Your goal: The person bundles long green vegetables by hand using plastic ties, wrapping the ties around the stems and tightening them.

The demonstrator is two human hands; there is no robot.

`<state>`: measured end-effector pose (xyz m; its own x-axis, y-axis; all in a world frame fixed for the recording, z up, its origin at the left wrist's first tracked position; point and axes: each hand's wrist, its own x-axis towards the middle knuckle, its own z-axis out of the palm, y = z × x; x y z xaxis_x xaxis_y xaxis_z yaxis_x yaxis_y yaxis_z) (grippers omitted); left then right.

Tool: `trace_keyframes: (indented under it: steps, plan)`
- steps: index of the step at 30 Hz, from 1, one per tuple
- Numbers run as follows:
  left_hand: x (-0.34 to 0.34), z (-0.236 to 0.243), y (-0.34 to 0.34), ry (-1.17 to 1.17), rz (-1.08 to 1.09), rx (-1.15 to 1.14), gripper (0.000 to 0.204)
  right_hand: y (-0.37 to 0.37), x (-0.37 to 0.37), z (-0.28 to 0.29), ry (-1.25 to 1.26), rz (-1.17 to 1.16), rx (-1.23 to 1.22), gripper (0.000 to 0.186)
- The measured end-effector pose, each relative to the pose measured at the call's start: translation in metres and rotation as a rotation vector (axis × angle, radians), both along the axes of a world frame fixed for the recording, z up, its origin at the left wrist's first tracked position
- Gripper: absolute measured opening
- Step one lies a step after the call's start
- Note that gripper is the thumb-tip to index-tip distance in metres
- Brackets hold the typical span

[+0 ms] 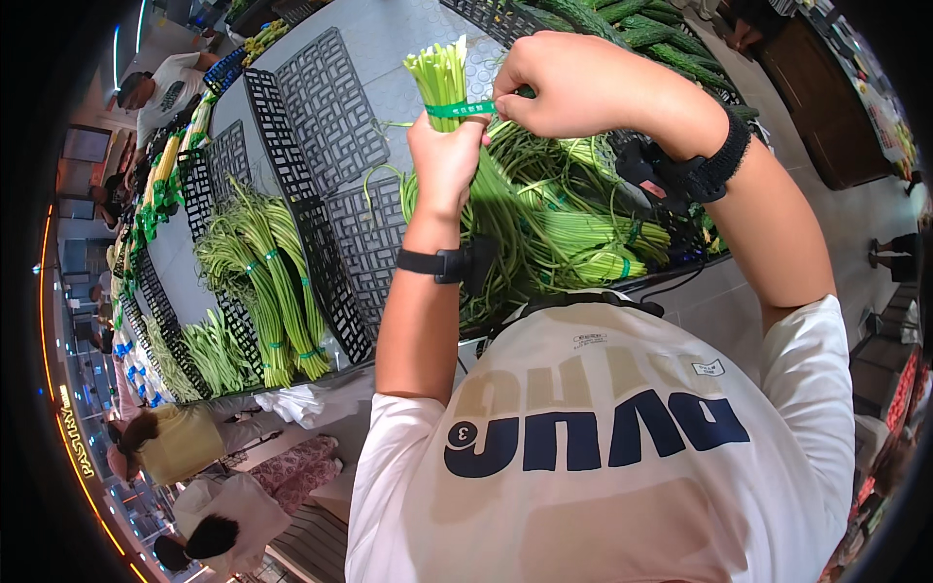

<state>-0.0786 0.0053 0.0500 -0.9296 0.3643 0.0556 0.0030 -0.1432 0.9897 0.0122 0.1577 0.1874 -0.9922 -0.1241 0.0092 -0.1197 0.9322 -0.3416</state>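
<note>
My left hand (pixel 445 160) is closed round a bunch of garlic scapes (pixel 437 73), held with the pale cut ends upward. A strip of green printed tape (pixel 459 110) goes round the bunch just above that hand. My right hand (pixel 583 83) pinches the tape's end at the right of the bunch, fingers curled in. Below my hands lies a heap of garlic scapes (pixel 593 228), some in taped bundles and some loose. The lower part of the held bunch trails down into this heap.
Black lattice trays (pixel 330 97) and a divider (pixel 301 204) stand at the left. Past them lie more taped green bundles (pixel 272 291) and short green beans (pixel 219 355). Dark green cucumbers (pixel 641 24) fill the far right. Several people (pixel 194 437) are at the left.
</note>
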Motion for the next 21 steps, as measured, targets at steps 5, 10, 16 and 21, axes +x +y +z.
trace_keyframes:
  steps: [5,10,16,21]
  plan:
    - [0.010,0.006,-0.015,-0.043,-0.097,0.006,0.012,0.010,0.006,-0.017,0.059,-0.040,-0.044,0.022]
    - [0.016,0.009,-0.023,-0.210,-0.214,0.084,0.015,0.016,0.004,-0.036,0.048,-0.066,-0.109,0.023]
    - [0.030,0.020,-0.029,-0.277,-0.333,0.182,0.016,0.018,0.002,-0.038,0.002,0.006,-0.249,0.024]
    - [0.038,0.020,-0.036,-0.423,-0.468,0.363,0.014,0.015,0.003,-0.039,0.016,0.088,-0.333,0.025]
